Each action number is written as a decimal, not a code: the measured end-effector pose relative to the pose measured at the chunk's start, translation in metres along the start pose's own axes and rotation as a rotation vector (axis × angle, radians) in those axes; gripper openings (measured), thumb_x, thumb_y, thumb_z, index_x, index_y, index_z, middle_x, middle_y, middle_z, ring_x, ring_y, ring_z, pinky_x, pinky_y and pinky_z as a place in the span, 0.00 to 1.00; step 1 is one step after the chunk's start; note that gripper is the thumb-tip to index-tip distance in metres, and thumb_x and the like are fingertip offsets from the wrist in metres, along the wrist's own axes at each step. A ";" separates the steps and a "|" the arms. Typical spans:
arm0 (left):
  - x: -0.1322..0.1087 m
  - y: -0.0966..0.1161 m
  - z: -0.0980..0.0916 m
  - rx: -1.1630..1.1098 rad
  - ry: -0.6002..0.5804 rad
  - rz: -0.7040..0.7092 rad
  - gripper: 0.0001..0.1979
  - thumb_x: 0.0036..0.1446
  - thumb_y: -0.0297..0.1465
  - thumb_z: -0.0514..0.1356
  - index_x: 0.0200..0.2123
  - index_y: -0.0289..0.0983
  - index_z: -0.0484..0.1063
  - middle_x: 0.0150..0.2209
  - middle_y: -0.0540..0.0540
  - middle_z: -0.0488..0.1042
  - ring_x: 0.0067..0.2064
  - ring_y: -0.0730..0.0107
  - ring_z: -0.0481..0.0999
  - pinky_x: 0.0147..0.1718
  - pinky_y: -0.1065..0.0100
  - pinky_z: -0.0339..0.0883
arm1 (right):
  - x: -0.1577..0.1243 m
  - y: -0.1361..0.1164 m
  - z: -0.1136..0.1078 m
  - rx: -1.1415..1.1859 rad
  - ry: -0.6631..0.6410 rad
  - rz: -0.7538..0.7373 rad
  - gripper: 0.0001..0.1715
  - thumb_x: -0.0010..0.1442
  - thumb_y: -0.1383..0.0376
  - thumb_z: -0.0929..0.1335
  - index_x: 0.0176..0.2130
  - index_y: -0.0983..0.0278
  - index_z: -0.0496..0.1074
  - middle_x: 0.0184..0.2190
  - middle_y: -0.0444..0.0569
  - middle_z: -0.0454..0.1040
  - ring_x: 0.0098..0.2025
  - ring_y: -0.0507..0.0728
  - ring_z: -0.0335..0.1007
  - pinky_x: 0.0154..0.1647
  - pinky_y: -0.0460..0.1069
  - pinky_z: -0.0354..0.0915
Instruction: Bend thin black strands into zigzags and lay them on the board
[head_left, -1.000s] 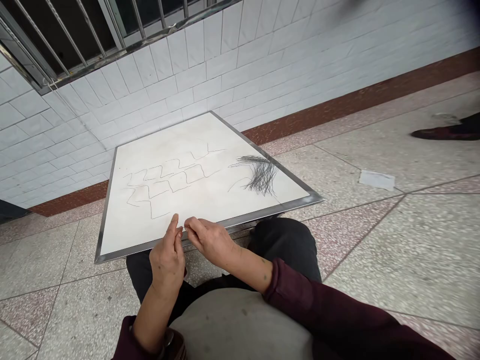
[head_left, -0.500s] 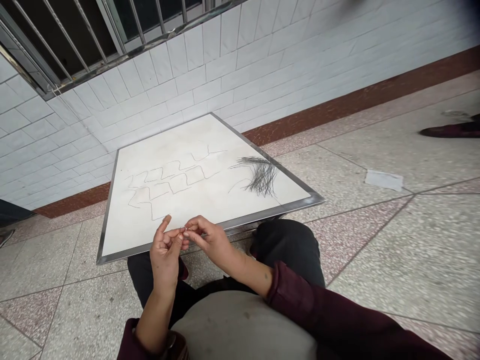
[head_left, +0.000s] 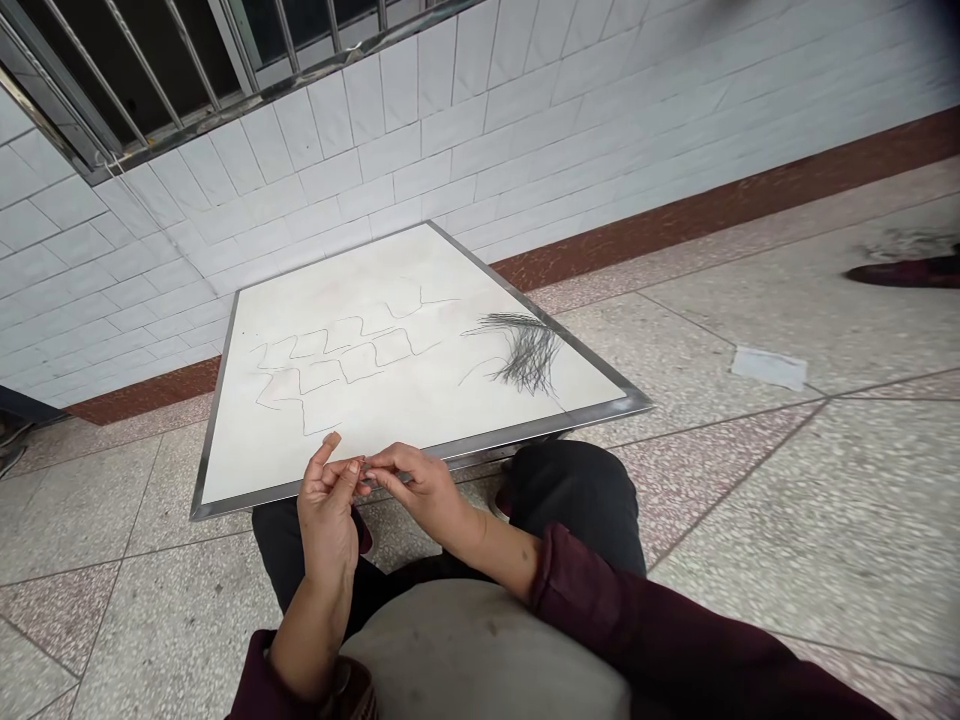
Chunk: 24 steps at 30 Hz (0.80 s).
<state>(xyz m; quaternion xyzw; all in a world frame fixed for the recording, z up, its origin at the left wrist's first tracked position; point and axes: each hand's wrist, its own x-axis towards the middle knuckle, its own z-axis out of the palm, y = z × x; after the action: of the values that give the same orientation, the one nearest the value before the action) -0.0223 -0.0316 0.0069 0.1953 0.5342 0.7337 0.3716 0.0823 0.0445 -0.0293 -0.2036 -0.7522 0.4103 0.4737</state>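
My left hand (head_left: 325,510) is raised over the near edge of a low white tabletop (head_left: 270,455), thumb and fingers pinched together and one finger sticking up. Against it, fingertip to fingertip, my right hand (head_left: 429,492) also pinches. Whatever sits between the fingertips is tiny and thin; I cannot make out its kind. Beyond the hands lie thin dark strands, bent in steps like wire (head_left: 302,408), in loose rows. To the right is a tangled pile of straighter black strands (head_left: 529,358).
A metal rim (head_left: 480,455) edges the tabletop, which stands near a white tiled wall (head_left: 360,165) with a barred window (head_left: 157,60). My knees are under its near side. On the speckled floor lies a white paper piece (head_left: 769,368); another person's dark shoe (head_left: 900,273) is at far right.
My right hand has lowered slightly and its fingers sit straighter against the left fingertips. The left hand keeps its pinch. The view has shifted a little; the strands on the tabletop look the same.
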 end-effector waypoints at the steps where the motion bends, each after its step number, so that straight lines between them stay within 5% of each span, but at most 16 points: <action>1: 0.001 -0.001 -0.001 -0.005 0.000 -0.010 0.28 0.47 0.31 0.70 0.53 0.37 0.69 0.29 0.49 0.76 0.32 0.71 0.76 0.29 0.73 0.67 | 0.000 0.001 0.000 -0.025 -0.011 -0.037 0.06 0.64 0.63 0.67 0.39 0.61 0.74 0.33 0.48 0.78 0.35 0.54 0.75 0.38 0.49 0.72; 7: 0.002 -0.005 -0.003 -0.048 0.002 -0.036 0.27 0.48 0.30 0.69 0.53 0.37 0.69 0.28 0.51 0.75 0.31 0.74 0.75 0.29 0.73 0.66 | -0.001 0.003 0.000 -0.057 -0.056 -0.114 0.09 0.66 0.64 0.64 0.43 0.60 0.74 0.34 0.49 0.77 0.36 0.54 0.74 0.38 0.49 0.72; 20: -0.006 -0.005 0.004 -0.047 0.070 0.031 0.26 0.49 0.33 0.69 0.52 0.39 0.68 0.31 0.50 0.75 0.32 0.72 0.76 0.31 0.71 0.65 | -0.008 0.003 0.014 0.460 0.023 0.378 0.11 0.57 0.58 0.71 0.37 0.63 0.73 0.32 0.47 0.79 0.32 0.54 0.76 0.34 0.49 0.74; 24: -0.008 -0.004 0.005 -0.059 0.090 0.046 0.26 0.49 0.32 0.69 0.52 0.39 0.68 0.30 0.51 0.75 0.33 0.72 0.76 0.32 0.71 0.66 | -0.009 0.002 0.017 0.534 0.011 0.411 0.12 0.57 0.57 0.71 0.36 0.63 0.73 0.31 0.48 0.79 0.32 0.54 0.76 0.35 0.50 0.74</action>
<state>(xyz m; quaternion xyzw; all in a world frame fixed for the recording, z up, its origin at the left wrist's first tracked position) -0.0123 -0.0333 0.0059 0.1632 0.5238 0.7657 0.3358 0.0715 0.0322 -0.0396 -0.2220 -0.5586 0.6788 0.4218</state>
